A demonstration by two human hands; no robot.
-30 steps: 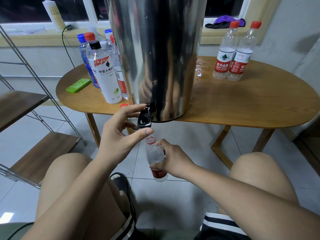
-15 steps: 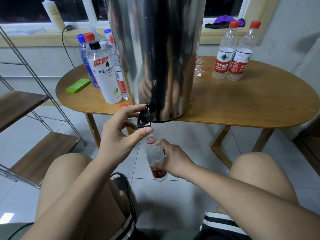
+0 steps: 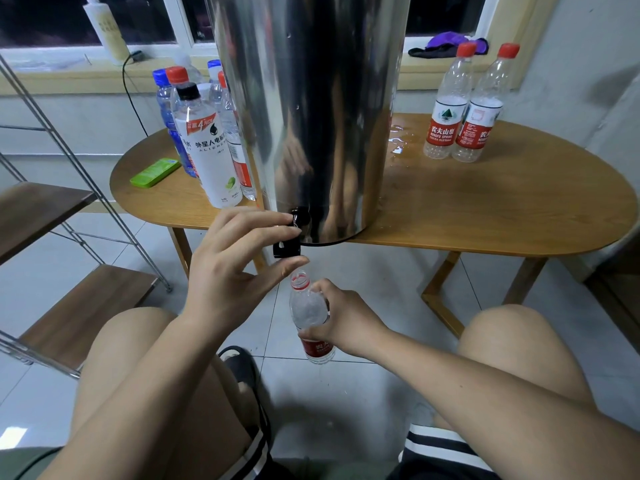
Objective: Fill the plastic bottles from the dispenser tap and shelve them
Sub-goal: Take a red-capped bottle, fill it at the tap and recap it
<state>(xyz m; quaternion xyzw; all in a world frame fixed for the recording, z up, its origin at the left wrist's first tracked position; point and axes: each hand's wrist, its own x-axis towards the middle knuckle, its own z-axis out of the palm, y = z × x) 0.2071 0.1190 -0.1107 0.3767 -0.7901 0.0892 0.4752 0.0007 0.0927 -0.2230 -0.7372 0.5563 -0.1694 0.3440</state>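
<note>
A tall steel dispenser (image 3: 311, 109) stands on the wooden table (image 3: 485, 216), its black tap (image 3: 289, 245) jutting over the front edge. My left hand (image 3: 235, 271) pinches the tap lever between thumb and fingers. Just below the tap, my right hand (image 3: 346, 323) grips an uncapped clear bottle with a red label (image 3: 308, 310), its mouth right under the spout. Two red-capped bottles (image 3: 464, 109) stand at the table's back right. A group of several bottles (image 3: 204, 133) stands to the left of the dispenser.
A metal-framed shelf rack with wooden boards (image 3: 79, 306) stands at my left. A green flat object (image 3: 154, 172) lies on the table's left end. Spilled water (image 3: 398, 140) glistens beside the dispenser. My knees flank the bottle over the tiled floor.
The tap lever now sits lower under my left fingers. The bottle and my right hand stay under the spout.
</note>
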